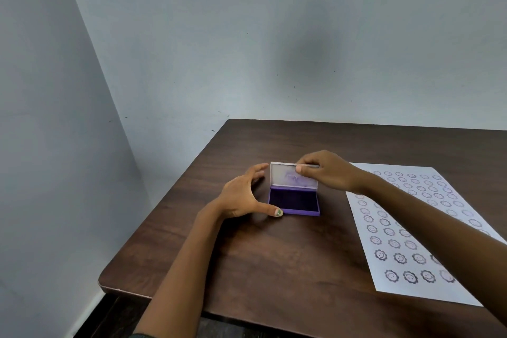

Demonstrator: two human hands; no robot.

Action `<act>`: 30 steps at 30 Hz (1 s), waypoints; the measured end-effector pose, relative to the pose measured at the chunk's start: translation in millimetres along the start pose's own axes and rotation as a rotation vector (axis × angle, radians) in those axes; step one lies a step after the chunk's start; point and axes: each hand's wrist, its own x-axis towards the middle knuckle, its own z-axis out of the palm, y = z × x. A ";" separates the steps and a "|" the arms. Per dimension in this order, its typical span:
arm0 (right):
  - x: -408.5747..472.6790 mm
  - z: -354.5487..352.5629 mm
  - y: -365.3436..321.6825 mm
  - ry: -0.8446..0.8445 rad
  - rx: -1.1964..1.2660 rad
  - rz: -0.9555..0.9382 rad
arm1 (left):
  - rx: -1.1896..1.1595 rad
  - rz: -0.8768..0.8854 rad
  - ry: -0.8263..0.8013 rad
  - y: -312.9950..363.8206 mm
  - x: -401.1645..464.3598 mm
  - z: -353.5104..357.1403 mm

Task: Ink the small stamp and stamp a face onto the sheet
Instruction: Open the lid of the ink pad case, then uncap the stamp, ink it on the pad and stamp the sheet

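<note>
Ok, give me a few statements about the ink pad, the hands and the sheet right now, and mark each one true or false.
1. The ink pad lid stands open. True.
2. The right hand pinches the lid's top edge. True.
3. The sheet is blank. False: rows of stamped faces cover it.
4. The left hand holds a stamp. False: it holds nothing, its thumb at the pad's near left corner.
5. The sheet lies left of the ink pad. False: it lies to the right.
</note>
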 end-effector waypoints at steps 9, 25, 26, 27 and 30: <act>23.7 22.9 21.1 0.161 -0.177 0.036 | -0.071 0.020 0.032 -2.2 -0.3 0.4; 19.5 30.0 24.9 0.194 -0.381 -0.005 | 0.048 0.077 0.043 3.0 -3.6 -0.7; 16.8 24.9 24.3 0.273 -0.368 -0.039 | 0.043 0.075 0.038 3.1 -3.8 -0.7; 13.4 18.2 24.6 0.361 -0.338 -0.072 | 0.036 0.073 0.033 3.0 -3.8 -0.6; -2.7 -4.7 37.1 0.564 -0.282 -0.109 | 0.009 0.068 0.033 2.3 -3.9 -0.8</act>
